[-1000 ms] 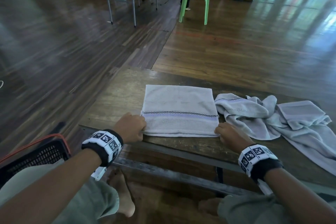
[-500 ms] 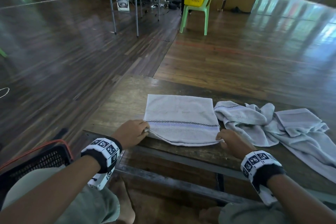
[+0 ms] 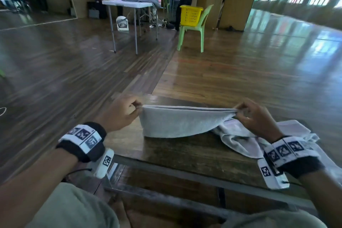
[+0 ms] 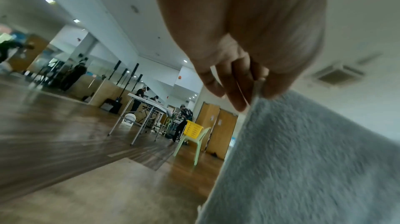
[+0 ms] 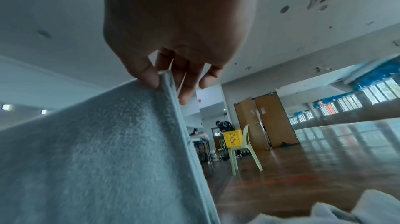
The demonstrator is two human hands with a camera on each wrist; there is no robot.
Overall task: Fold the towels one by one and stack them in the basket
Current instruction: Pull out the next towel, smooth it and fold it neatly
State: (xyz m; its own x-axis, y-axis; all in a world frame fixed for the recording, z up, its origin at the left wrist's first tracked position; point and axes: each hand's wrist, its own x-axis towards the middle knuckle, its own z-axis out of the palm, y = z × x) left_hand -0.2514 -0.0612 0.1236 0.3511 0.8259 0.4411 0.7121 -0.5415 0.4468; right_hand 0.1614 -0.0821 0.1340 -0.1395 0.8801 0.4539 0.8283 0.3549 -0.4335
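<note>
Fingers of left hand (image 3: 120,114) and right hand (image 3: 256,116) now pinch towel (image 3: 177,124) edge lifted off table (image 3: 185,152)

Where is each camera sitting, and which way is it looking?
Head: worn on the head, looks forward and down over the wooden table; shows both forearms, the left hand and right hand lifting the folded towel.
Left wrist: on the left wrist, looks along the hand at fingers pinching the towel's corner.
Right wrist: on the right wrist, looks along the fingers pinching the other corner.
Shared: all three show the towel and the yellow basket on a green chair.
</note>
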